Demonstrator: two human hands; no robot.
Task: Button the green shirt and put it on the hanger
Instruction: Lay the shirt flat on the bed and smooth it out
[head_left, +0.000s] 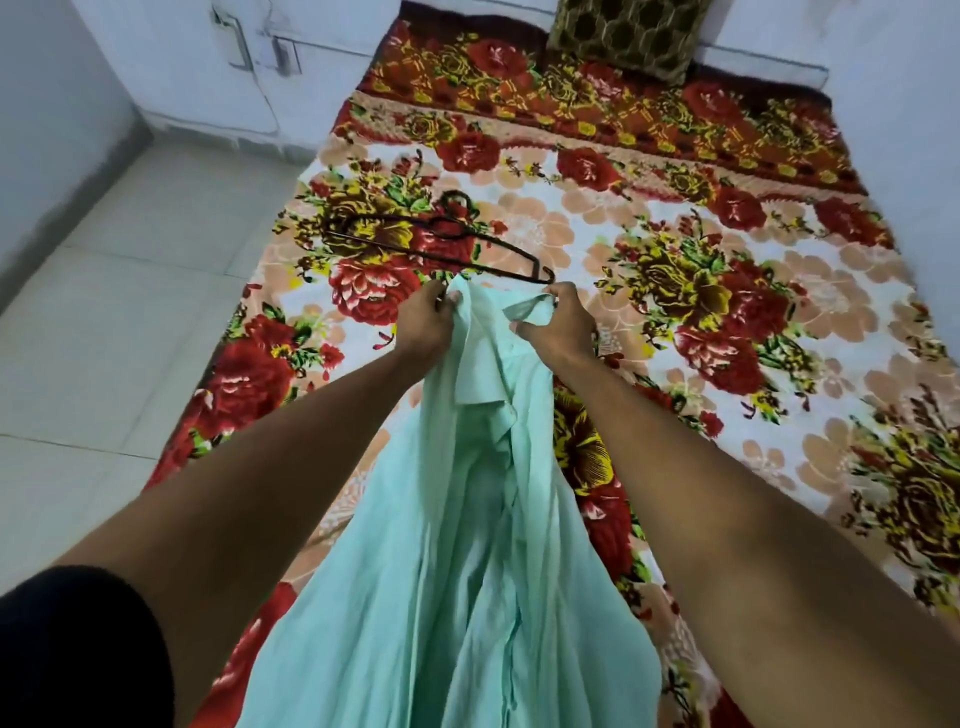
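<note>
Hands hold up a green shirt (467, 519) in the middle of the frame, over a bed (753, 467). The left hand (423, 322) grips the top edge of the shirt on the left side, fingers curled round the cloth. The right hand (558, 327) pinches the cloth by the collar (527, 309) on the right side, thumb sticking out toward the left. Both arms reach out from the bottom corners of the frame. A black sleeve (78, 649) shows at the lower left.

The shirt hangs down from the two hands to the bottom of the frame. It is pale green and full of long folds. Its front looks open near the top, with one flap folded over. I cannot tell if any buttons are done up.

A dark hanger (436, 241) lies flat on the bed, just above the hands in the frame. Its hook points up toward the top of the frame. One end of it is just beside the right hand's fingers. The hanger has nothing on it.

The bed has a blanket with big red and yellow flowers. A dark patterned pillow (628, 36) sits at the top of the frame, at the far end of the bed. Pale floor tiles (104, 312) fill the left side. White walls and a white cupboard (208, 67) are at the upper left.
</note>
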